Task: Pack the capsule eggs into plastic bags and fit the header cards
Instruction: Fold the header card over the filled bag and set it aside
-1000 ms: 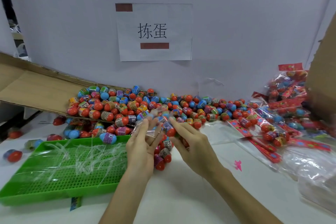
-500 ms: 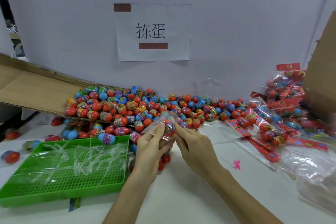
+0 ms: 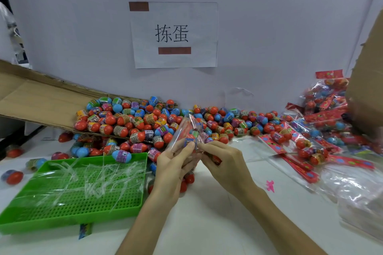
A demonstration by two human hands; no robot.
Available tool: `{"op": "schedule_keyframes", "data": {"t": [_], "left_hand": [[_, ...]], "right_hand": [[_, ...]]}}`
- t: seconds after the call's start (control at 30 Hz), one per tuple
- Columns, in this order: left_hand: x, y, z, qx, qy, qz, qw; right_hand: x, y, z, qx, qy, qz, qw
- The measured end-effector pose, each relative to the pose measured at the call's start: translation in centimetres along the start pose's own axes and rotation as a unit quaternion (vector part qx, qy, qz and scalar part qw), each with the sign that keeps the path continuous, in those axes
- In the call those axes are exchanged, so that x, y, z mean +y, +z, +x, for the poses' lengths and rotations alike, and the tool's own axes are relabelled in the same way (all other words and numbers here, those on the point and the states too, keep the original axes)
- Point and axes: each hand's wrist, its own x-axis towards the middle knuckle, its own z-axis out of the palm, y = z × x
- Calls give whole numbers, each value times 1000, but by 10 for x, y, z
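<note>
At centre frame, my left hand grips the clear plastic bag of capsule eggs; my right hand pinches its side. Risk: slack film slips, spilling eggs onto the table

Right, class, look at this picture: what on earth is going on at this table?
A person is packing toy eggs into clear bags. The left hand and right hand together hold a clear bag with a few eggs inside, just in front of a big pile of loose eggs. A green tray with plastic strips lies to the left. Finished bags with red cards are heaped to the right. The bag in hand has no card yet.
</note>
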Motion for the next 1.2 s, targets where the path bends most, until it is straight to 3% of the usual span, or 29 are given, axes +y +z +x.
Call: {"op": "schedule_keyframes", "data": {"t": [0.13,0.3,0.47,0.73,0.9,1.07,1.2], "left_hand": [[-2,-3,3,40,16,-10,999],[5,-9,6,69,-3,-122,990],[4,-4,3,67,-20,-90,994],[0,3,-3,-1,-62,-71,996],[0,4,-4,-34,-73,-72,994],[-2,3,-3,-56,-76,-71,993],[-3,2,-5,-101,-65,-34,992]], "right_hand": [[1,2,0,-18,6,30,999],[3,-5,1,67,30,52,996],[-3,-3,2,129,9,83,988],[-11,6,-2,59,25,151,987],[-13,7,-2,81,84,198,973],[-10,5,1,84,73,175,978],[-7,5,-1,41,81,178,980]]}}
